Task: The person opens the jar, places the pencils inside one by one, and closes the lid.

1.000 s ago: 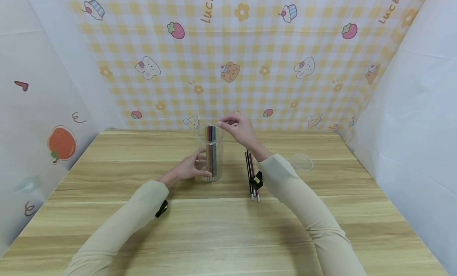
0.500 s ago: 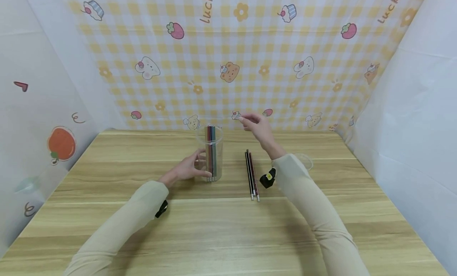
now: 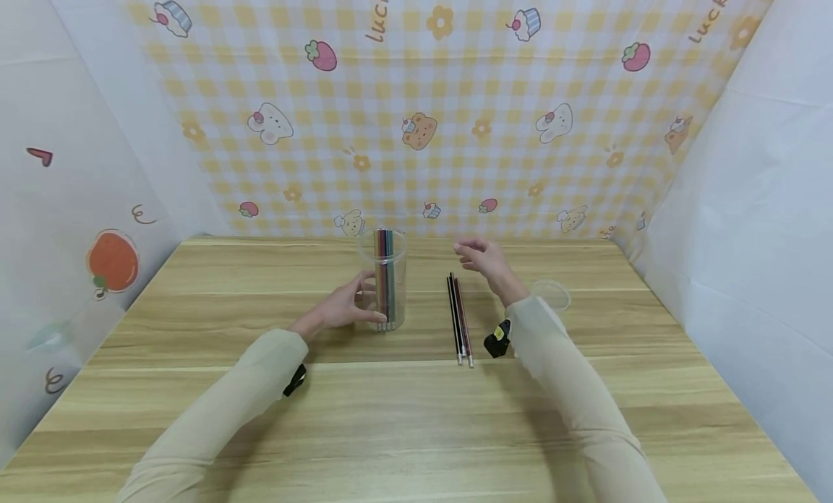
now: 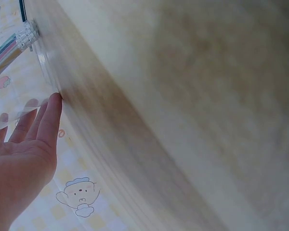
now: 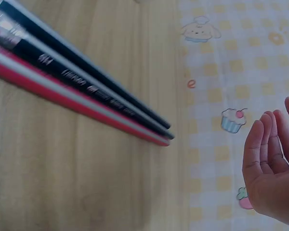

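Observation:
A tall clear plastic canister (image 3: 399, 293) stands upright on the table, with several pencils (image 3: 384, 286) upright inside, white erasers at the bottom. My left hand (image 3: 338, 306) holds it low down, thumb at the front and fingers round the left side. In the left wrist view the left hand's fingers (image 4: 50, 118) reach the clear wall. My right hand (image 3: 488, 261) is in the air beyond the loose pencils (image 3: 458, 319), fingers loosely bent, nothing in them. Those pencils, dark ones and a red one (image 5: 86, 96), lie side by side, apart from the right hand (image 5: 272, 168).
A clear round lid (image 3: 551, 295) lies on the wooden table (image 3: 416, 431), right of the right wrist. A yellow checked cloth (image 3: 416, 76) closes off the back, and white sheets (image 3: 768, 170) stand at both sides. Each wrist wears a small black camera (image 3: 497, 339).
My right hand has moved away from the canister's rim, rightward and then down toward the loose pencils. The left hand and canister have stayed put.

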The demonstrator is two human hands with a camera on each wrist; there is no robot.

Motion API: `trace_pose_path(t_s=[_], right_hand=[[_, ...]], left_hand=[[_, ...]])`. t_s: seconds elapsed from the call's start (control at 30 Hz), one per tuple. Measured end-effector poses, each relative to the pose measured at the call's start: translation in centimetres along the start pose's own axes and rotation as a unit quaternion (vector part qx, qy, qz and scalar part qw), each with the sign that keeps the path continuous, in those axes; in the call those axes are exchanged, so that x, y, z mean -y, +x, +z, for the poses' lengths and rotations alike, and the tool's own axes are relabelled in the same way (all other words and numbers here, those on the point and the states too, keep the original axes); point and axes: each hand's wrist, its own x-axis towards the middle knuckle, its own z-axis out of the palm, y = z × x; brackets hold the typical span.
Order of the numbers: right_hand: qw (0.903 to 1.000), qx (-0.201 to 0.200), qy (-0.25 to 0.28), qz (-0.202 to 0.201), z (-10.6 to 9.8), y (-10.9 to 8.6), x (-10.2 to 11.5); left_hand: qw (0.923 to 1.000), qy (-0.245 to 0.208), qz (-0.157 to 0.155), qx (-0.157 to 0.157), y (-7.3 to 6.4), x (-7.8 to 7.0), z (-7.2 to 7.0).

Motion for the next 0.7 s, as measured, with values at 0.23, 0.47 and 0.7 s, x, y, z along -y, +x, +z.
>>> trace_pose_path(t_s=[0.23,0.47,0.7], right_hand=[[0.9994,0.003,-0.005,0.034,-0.2,0.3,-2.3],[0.9982,0.003,-0.026,0.054,-0.1,-0.4,-3.4],[0.9952,-0.008,-0.055,0.08,0.0,-0.5,-4.1]], left_hand=[[1.0,0.002,0.001,-0.006,0.7,1.3,0.0],[0.9999,0.004,0.009,-0.013,1.6,3.0,0.1],[0.9998,0.0,0.01,-0.015,1.7,3.2,0.1]])
